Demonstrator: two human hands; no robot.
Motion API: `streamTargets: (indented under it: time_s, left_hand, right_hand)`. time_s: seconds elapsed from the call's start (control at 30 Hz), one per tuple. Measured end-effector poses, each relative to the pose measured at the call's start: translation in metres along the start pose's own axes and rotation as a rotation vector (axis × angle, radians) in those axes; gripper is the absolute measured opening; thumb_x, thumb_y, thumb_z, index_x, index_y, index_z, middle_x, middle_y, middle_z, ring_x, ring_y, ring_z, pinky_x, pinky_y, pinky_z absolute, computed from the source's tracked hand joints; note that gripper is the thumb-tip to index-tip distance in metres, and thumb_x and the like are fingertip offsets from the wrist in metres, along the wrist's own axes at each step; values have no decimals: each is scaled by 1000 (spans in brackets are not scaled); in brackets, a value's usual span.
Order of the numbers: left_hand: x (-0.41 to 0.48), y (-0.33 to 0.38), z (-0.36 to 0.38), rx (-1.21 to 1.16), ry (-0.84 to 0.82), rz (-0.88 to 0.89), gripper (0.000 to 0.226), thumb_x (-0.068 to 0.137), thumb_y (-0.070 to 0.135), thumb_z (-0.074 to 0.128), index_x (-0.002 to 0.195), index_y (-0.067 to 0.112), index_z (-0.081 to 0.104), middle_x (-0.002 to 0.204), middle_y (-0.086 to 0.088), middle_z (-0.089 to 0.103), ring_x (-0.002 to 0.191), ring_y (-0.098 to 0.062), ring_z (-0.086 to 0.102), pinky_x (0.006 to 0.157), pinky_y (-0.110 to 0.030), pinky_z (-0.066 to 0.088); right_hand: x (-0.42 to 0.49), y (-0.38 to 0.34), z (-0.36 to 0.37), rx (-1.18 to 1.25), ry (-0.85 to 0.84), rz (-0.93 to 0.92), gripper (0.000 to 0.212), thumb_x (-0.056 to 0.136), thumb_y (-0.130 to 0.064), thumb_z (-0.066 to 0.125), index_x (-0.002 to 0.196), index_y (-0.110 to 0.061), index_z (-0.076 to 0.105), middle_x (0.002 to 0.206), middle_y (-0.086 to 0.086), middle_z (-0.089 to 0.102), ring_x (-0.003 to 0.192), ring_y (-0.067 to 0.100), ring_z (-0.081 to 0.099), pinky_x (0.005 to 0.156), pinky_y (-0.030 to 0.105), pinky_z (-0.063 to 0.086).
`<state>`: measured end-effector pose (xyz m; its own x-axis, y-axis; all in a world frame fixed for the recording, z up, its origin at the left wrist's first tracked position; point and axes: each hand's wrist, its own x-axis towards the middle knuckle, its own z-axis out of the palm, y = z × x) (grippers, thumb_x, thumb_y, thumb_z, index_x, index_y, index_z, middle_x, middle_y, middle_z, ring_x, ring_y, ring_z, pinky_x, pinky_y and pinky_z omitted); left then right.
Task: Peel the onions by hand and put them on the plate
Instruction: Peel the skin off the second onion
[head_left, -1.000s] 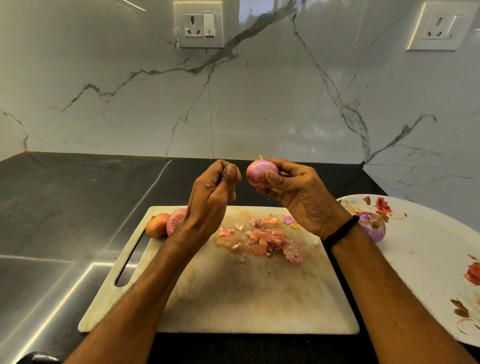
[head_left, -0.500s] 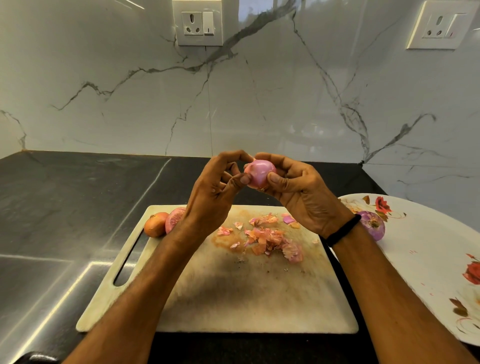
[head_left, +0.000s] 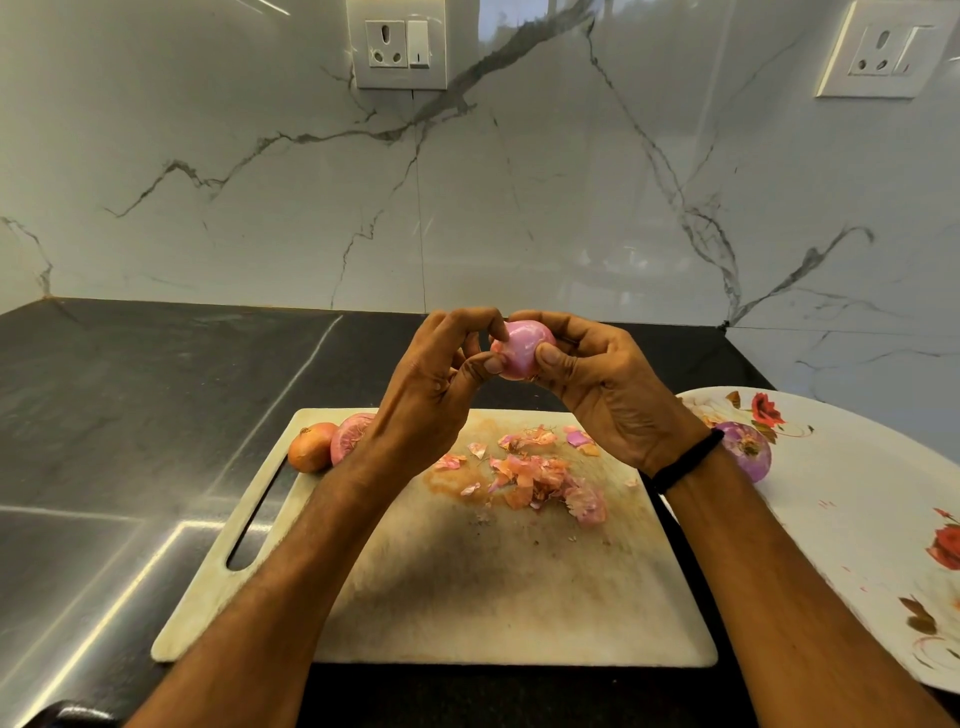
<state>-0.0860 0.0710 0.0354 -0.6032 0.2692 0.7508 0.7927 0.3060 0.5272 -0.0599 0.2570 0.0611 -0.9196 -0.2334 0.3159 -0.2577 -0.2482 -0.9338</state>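
Note:
A pink, mostly peeled onion (head_left: 521, 349) is held above the cutting board (head_left: 467, 587). My right hand (head_left: 602, 387) grips it from the right, thumb on its front. My left hand (head_left: 434, 392) touches its left side, thumb and fingertips pinching at the skin. Two unpeeled onions lie at the board's far left corner: an orange-brown one (head_left: 310, 446) and a pink one (head_left: 353, 434), partly hidden by my left wrist. One peeled purple onion (head_left: 748, 451) rests on the white flowered plate (head_left: 852, 499) to the right.
A heap of pink and orange onion skins (head_left: 540, 475) lies on the middle of the board. The board sits on a dark counter (head_left: 130, 415) against a white marble wall with two sockets (head_left: 397, 44).
My left hand moved right from apart to the onion and now pinches at its left side. Both hands have dropped slightly.

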Motion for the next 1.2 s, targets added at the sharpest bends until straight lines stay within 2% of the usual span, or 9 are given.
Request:
streamTargets:
  time_s: [0.1,0.17,0.27,0.37,0.47,0.6,0.83,1.03,1.2]
  left_hand:
    - [-1,1,0,-24,13,1,19,94,43,47,111,34,47,101,4,52,83,-13,56,71,-16,49]
    - [-1,1,1,-34,21,-3,19,94,44,47,110,35,48,101,11,51,83,-11,56,72,-15,51]
    - [-1,2,2,-61,41,-7,18,94,43,50,111,35,49,99,8,53,79,-12,55,70,-18,48]
    - [0,4,1,-53,62,-7,22,94,43,50,113,34,48,96,9,50,77,-10,52,67,-15,45]
    - [0,4,1,-25,68,1,21,94,42,50,113,35,49,98,8,50,79,-11,53,68,-17,46]
    - [-1,3,2,-6,49,8,18,96,35,52,114,35,48,101,3,50,81,-12,54,71,-12,45]
    - [-1,1,1,-13,32,3,16,96,40,47,111,34,48,103,-2,53,84,-16,55,71,-25,50]
    - [-1,1,3,-37,34,1,19,95,41,46,112,34,47,100,6,51,81,-12,55,71,-16,46]
    - [-1,3,2,-23,31,3,20,95,42,45,114,36,47,99,16,46,82,-11,54,70,-9,45]
  right_hand:
    - [1,3,0,-3,11,-8,58,79,-27,71,128,0,55,123,18,62,110,31,63,95,36,55]
    - [2,3,-1,9,16,-6,61,76,-30,75,126,-2,56,122,17,63,110,30,64,94,36,55]
    - [2,3,-1,48,4,1,66,69,-37,80,123,-5,60,120,14,66,110,30,65,91,34,56]
    - [2,3,0,60,-2,4,71,66,-42,84,123,-6,60,121,14,65,112,31,64,92,35,56]
    - [2,3,1,52,8,-4,62,72,-34,77,124,-4,59,120,14,65,110,30,65,92,35,56]
    - [2,4,1,0,30,-6,50,82,-17,61,128,1,54,123,17,62,111,31,64,97,39,54]
    - [2,6,1,-13,51,2,59,75,-28,69,126,-1,57,123,18,64,111,33,64,97,41,53]
    - [2,5,1,-12,48,-7,46,82,-20,61,124,-3,57,120,16,65,108,30,65,95,37,55]
    - [2,6,1,-11,48,0,46,82,-19,62,125,-2,57,123,17,64,110,31,65,94,37,55]
